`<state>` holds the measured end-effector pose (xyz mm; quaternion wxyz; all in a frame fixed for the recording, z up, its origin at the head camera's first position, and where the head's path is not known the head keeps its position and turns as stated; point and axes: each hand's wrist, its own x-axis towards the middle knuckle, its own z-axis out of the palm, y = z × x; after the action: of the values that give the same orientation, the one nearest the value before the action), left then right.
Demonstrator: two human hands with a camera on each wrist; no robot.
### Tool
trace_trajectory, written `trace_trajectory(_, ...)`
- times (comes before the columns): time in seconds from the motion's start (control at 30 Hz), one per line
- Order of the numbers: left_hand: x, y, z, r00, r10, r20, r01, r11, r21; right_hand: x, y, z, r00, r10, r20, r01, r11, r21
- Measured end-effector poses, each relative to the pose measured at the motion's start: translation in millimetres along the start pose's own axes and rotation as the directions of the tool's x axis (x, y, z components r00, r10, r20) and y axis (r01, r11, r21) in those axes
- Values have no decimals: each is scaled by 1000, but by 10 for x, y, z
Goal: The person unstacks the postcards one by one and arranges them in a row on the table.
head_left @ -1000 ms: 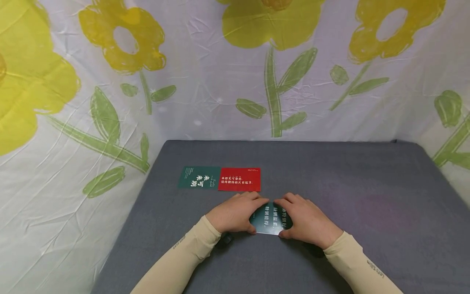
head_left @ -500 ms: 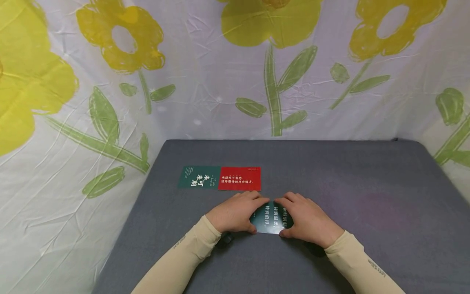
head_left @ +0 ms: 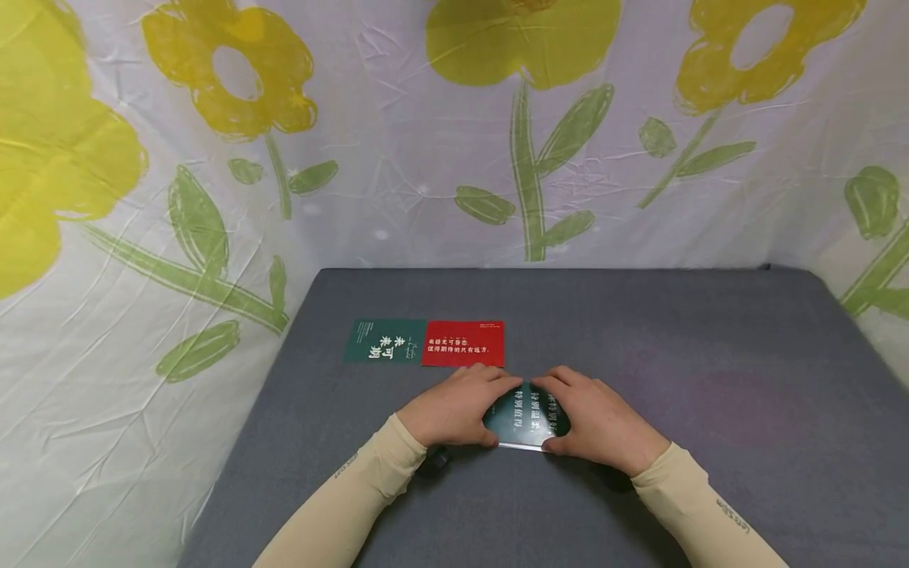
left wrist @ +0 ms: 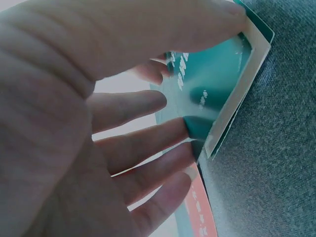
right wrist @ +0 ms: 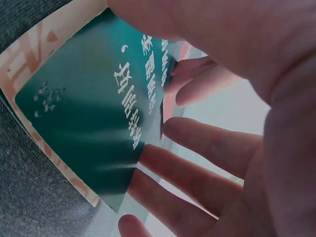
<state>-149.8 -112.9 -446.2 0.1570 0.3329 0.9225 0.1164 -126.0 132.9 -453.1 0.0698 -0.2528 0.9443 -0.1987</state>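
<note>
Counter ran wide past right hand; red card lay just beyond left hand. Both gripped card stack, fingers half-curled, thumbs at near edge.

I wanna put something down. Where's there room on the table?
The gray table is bare right of the red card, between the right hand and flowery cloth, and between the sleeves. It's crowded where the left hand helps hold the card stack, and at the green card beside the red.
</note>
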Motion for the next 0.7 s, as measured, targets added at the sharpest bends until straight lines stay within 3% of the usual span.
trace_trajectory(0.37,58,-104,-29,1000,-2,-8,1,997,-74,74,81,-38,1000,-8,3,8,1000,13)
trace_trajectory(0.7,470,-200,-134,1000,20,-7,-21,993,-119,179,378,-218,1000,16,-3,-15,995,94)
